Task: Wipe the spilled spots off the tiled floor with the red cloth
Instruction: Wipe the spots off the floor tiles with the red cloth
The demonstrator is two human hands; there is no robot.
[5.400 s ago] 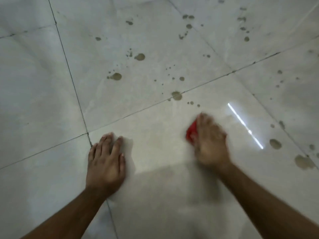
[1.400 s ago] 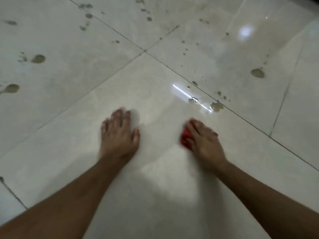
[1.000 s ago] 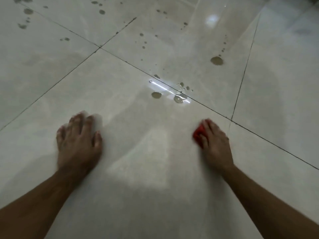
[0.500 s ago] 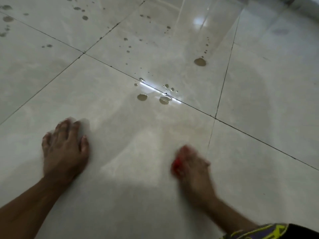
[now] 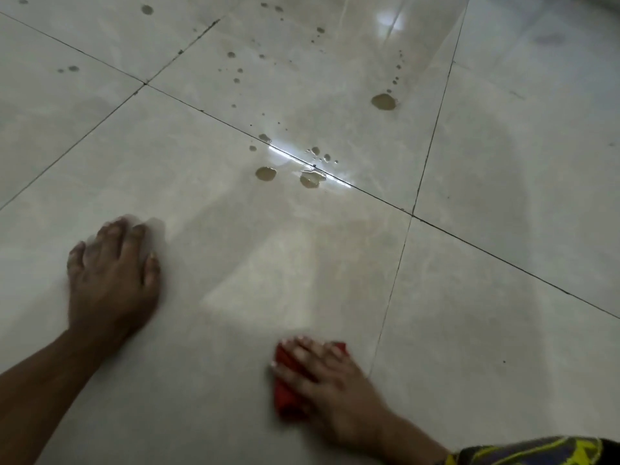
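Floor [image 5: 503, 330] of pale glossy tiles, seen from above, with dark grout lines crossing it. Right hand [image 5: 330, 380] lies at about 5 o'clock in the view, fingers spread flat and pressing the cloth [image 5: 285, 391] onto the tile; the red fabric shows at the fingertips and along the thumb side, the rest hidden under the palm. Left hand [image 5: 112, 280] sits at about 8 o'clock, flat on the tile with fingers extended and together, holding nothing; it appears to serve as a brace. A patterned sleeve [image 5: 536, 453] enters at the lower right corner.

Spots remain well apart from the cloth. Two brown puddles [image 5: 266, 173] and [image 5: 310, 180] lie near the centre, at about 12 o'clock from the right hand, just beside a grout line where a bright streak of light [image 5: 302, 159] reflects. A larger puddle [image 5: 383, 102] lies further off at about 1 o'clock, with a trail of small drops above it. Fine droplets [image 5: 238, 75] scatter over the far tile, and a few more [image 5: 72, 68] sit towards 10 o'clock.

Step in hand, as judged: a wiping stroke on the near tile, whose surface around the cloth shows no visible spots. Much of the task seems left, since the far tiles still carry marks. The next move calls for a forward reach with the cloth held flat under the palm, passing over the paired puddles at the grout line, where liquid may settle in the joint.
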